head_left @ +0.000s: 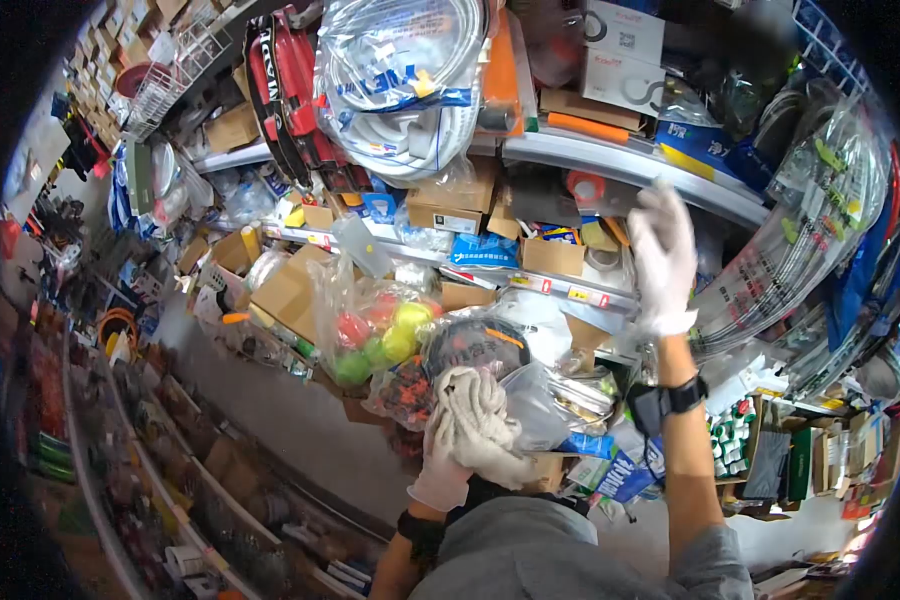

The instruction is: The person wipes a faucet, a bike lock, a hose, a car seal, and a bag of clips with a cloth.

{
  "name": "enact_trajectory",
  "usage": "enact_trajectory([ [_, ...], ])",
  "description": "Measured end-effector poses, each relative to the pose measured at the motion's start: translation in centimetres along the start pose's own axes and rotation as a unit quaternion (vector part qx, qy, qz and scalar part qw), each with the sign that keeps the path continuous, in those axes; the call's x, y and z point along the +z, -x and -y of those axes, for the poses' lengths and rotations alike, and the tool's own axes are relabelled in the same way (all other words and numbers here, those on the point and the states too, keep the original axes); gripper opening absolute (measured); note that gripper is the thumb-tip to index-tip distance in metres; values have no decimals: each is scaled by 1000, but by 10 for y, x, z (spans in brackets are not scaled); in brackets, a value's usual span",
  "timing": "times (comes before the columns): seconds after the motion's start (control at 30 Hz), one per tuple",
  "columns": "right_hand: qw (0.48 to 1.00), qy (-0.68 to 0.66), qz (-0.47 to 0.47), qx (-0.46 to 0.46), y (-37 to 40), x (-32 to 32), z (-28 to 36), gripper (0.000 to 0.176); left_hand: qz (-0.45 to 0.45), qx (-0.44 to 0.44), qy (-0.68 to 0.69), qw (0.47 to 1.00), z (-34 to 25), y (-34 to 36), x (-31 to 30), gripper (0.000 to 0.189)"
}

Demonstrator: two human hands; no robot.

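My left hand (445, 470), in a thin white glove, is closed around an off-white rope-like bundle (475, 415) low in front of my body. The bundle has thick looped strands, and it hides part of the fingers. My right hand (665, 255), also gloved, is raised before the shelves at the right with its fingers stretched upward, slightly blurred. Nothing shows in it. A red and white roll (584, 187) on the shelf is close to its fingertips. Just beyond the bundle are a dark round packet (475, 345) and a clear bag of yellow, green and red balls (400, 335).
A metal shelf edge (630, 165) runs across the upper right. Bagged white hoses (405, 90) hang above, and bagged long tubes (800, 240) hang at the right. Cardboard boxes (290, 290) crowd the lower shelf. Another stocked shelf (180, 500) stands across the aisle floor (260, 400).
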State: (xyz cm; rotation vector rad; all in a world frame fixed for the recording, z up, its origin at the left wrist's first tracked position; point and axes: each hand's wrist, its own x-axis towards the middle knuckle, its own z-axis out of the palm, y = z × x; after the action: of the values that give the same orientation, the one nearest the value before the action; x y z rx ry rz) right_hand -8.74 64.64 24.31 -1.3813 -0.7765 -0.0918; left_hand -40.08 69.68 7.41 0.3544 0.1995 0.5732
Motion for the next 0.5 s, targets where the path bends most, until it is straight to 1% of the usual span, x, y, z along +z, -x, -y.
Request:
enact_trajectory([
  [0.07, 997, -11, -58, -40, -30, -1, 14, 60, 4, 3, 10, 1000, 0, 2, 1, 63],
  [0.1, 997, 36, -65, -36, -40, -4, 21, 59, 4, 5, 22, 1000, 1, 3, 1, 62],
  [0.13, 993, 64, -73, -72, -51, -5, 15, 58, -25, 13, -19, 999, 2, 3, -3, 60],
  [0.17, 987, 93, -80, -108, -63, -7, 4, 57, -24, 14, -20, 999, 5, 4, -10, 60],
  [0.23, 972, 175, -73, -136, -74, -9, -9, 56, -20, 32, -49, 998, 11, 4, -33, 58],
  [0.27, 959, 226, -72, -153, -75, -8, -11, 56, -20, 32, -50, 998, 17, 2, -55, 58],
  [0.3, 961, 228, -63, -143, -75, -7, -12, 53, -7, 56, -82, 995, 23, -2, -82, 56],
  [0.33, 957, 244, -58, -146, -78, -7, -20, 52, 7, 79, -114, 990, 25, -4, -95, 55],
  [0.37, 953, 259, -54, -148, -81, -9, -30, 51, 8, 78, -115, 990, 20, -3, -80, 55],
  [0.4, 956, 252, -56, -140, -82, -10, -35, 51, -21, 59, -47, 997, 11, 2, -50, 53],
  [0.43, 959, 242, -62, -134, -84, -13, -36, 50, -50, 39, 22, 998, 6, 4, -33, 52],
  [0.47, 961, 233, -68, -128, -88, -16, -38, 49, -49, 39, 22, 998, 5, 4, -37, 52],
  [0.5, 956, 231, -107, -147, -97, -18, -46, 46, -40, 60, -38, 997, 6, 5, -45, 51],
])
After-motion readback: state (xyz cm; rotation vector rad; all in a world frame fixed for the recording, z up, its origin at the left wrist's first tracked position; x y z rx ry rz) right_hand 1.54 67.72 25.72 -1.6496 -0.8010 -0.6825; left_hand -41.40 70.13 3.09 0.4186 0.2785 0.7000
